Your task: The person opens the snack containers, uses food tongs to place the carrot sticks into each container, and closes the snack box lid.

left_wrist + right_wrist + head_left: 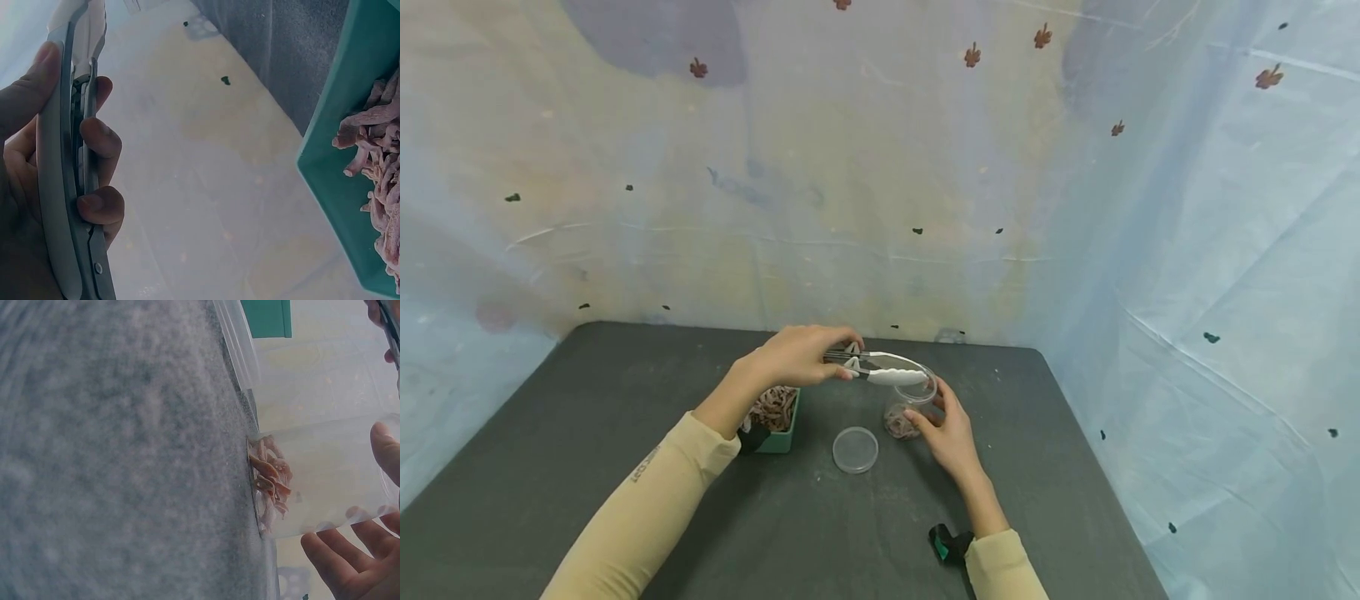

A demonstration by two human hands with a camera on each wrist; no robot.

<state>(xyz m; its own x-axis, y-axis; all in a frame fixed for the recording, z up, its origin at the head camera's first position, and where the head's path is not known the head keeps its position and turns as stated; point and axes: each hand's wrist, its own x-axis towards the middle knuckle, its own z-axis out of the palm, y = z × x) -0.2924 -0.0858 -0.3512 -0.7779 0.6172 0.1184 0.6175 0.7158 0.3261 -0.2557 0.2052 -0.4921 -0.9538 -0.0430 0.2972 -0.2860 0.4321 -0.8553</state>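
Note:
My left hand (801, 354) grips a pair of tongs (56, 169) with metal arms and white, scalloped tips, fingers wrapped round the arms. The tips lie over the mouth of a clear plastic jar (331, 478), and nothing shows between them. At the jar's bottom lie pinkish-brown strips (269, 478); their kind is unclear. My right hand (951, 433) holds the upright jar near its rim, thumb on one side and fingers on the other. Below my left wrist stands a green container (778, 442) heaped with similar strips (381, 162), partly hidden by the arm.
A round clear lid (855, 451) lies on the dark table (850, 533), left of the jar. Near the table's back edge is a small transparent object (950, 336). Plastic sheeting (850, 167) with leaf-shaped marks hangs behind and to the right.

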